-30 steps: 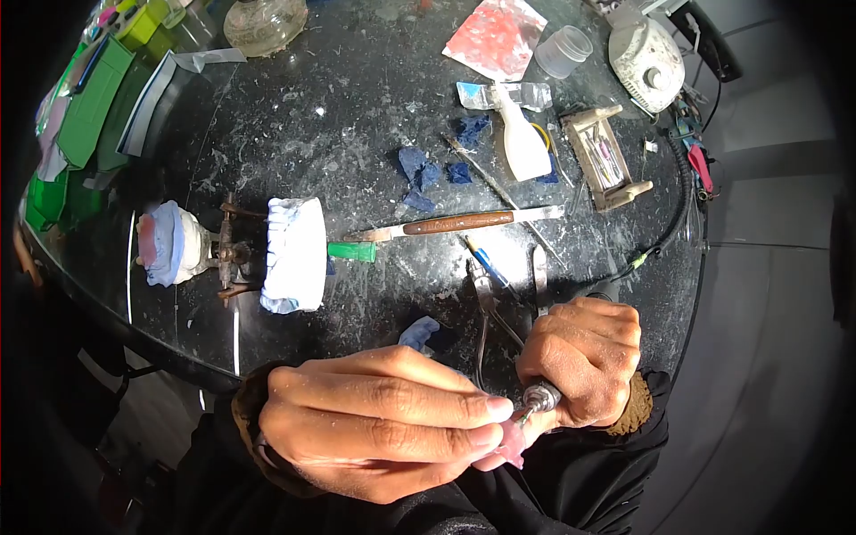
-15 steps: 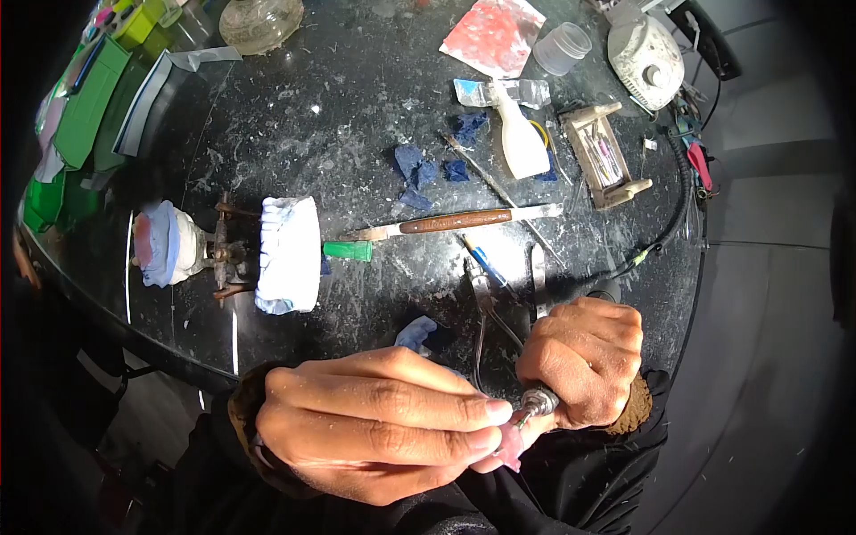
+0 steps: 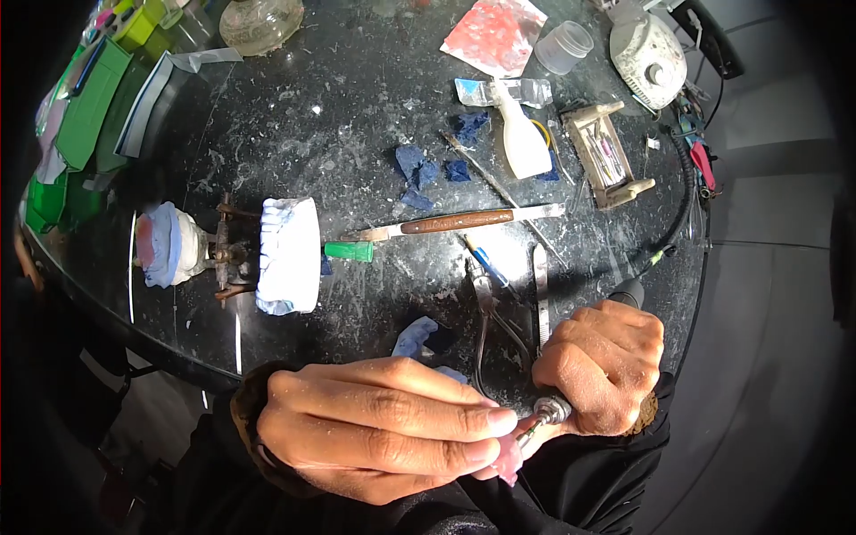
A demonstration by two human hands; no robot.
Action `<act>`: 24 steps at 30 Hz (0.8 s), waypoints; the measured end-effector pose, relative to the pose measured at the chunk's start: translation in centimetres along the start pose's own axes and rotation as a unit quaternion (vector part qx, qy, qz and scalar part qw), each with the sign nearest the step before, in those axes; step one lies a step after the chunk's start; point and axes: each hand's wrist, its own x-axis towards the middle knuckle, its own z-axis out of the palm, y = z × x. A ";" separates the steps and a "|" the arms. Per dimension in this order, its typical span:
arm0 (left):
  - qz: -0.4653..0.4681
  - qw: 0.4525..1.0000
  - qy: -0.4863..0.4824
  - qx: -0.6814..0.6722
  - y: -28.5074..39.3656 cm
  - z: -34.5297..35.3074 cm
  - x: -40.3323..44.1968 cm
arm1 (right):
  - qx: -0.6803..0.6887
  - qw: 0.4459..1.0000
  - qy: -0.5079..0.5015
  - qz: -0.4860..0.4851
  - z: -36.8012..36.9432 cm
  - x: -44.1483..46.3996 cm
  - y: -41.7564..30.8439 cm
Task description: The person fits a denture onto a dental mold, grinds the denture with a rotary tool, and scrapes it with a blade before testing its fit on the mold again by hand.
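Between the thumb and fingertips of my left hand is a small pink acrylic piece, mostly hidden behind the fingers. My right hand is wrapped round a rotary handpiece, whose metal nose points down and left. Its bur reaches the edge of the pink piece; whether it touches cannot be made out. The handpiece's dark rear end shows above the fist. Pliers and a flat metal strip lie just beyond my hands, with a blue curved piece near my left fingers.
A plaster dental model on an articulator stands at the left. A brown-handled knife, a white bottle, blue scraps and a wooden bur holder lie beyond. The motor unit is back right; its cord follows the right edge.
My right hand and the handpiece have shifted slightly right and down. The bur has drawn back a little, and more of the pink piece shows. My left hand has barely moved.
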 end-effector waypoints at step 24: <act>-0.073 0.993 -0.080 -0.035 0.8 -1.3 0.1 | -0.099 0.994 0.036 0.027 -0.9 0.2 -1.2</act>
